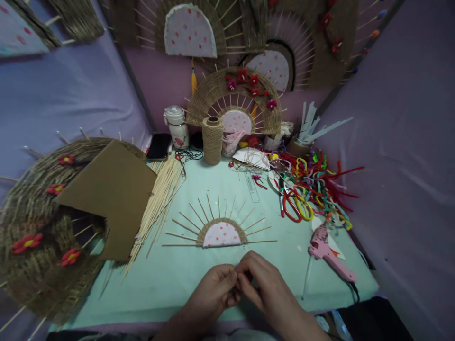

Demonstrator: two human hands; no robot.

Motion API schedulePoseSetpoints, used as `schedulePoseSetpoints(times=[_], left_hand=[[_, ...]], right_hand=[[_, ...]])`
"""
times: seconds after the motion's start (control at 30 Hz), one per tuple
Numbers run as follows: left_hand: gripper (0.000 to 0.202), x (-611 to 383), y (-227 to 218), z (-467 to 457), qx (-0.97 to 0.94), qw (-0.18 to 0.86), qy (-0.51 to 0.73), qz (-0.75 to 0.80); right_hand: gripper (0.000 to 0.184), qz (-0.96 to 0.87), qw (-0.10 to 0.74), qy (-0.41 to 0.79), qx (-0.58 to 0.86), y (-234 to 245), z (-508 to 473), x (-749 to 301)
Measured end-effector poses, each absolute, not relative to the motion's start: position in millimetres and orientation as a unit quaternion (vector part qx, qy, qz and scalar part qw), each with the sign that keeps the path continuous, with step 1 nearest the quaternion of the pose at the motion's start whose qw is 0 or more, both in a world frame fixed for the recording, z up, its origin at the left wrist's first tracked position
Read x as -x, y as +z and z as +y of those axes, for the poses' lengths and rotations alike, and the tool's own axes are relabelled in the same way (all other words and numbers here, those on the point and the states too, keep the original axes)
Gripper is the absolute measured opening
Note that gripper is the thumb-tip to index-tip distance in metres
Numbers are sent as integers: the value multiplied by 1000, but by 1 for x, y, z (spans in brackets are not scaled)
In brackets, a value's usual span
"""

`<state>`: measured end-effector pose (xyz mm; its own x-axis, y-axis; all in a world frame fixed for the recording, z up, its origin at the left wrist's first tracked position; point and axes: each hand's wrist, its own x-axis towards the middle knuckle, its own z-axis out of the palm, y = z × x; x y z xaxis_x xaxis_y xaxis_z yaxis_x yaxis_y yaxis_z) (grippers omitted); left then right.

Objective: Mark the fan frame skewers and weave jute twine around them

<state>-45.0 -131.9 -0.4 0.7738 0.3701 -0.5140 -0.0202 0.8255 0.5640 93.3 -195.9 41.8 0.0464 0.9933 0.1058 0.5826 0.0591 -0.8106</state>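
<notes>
My left hand and my right hand meet over the front of the table, thumbs and fingertips pinched together. Whatever lies between the fingertips is too small or hidden to make out. Just beyond them a small half-round fan lies flat, its spotted white centre edged by a band of twine. Thin wooden sticks spread outward from that band. Neither hand touches the fan.
On the left, a cardboard piece leans on a large woven fan beside bundled sticks. A twine spool stands at the back. Right are red-handled scissors, coloured pipe cleaners and a pink glue gun.
</notes>
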Motion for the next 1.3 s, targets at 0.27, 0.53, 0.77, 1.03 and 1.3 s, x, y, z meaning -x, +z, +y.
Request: schedulePoseSetpoints(times=[0.27,0.53,0.77,1.03,1.3], left_hand=[[47,47,5,-136,-311,902,112,277],[31,44,9,-136,-267,908,124,299],[41,45,3,-138,-239,907,189,291],[44,49,5,-132,-323,850,195,368],[39,47,2,-132,-230,880,194,368]], right_hand=[[17,-445,503,459,582,47,-199,-97],[27,-431,493,522,547,64,-208,-108],[47,-549,340,520,559,54,-215,-100],[20,-589,389,240,666,23,-189,-131],[61,-682,209,121,690,0,-155,-125]])
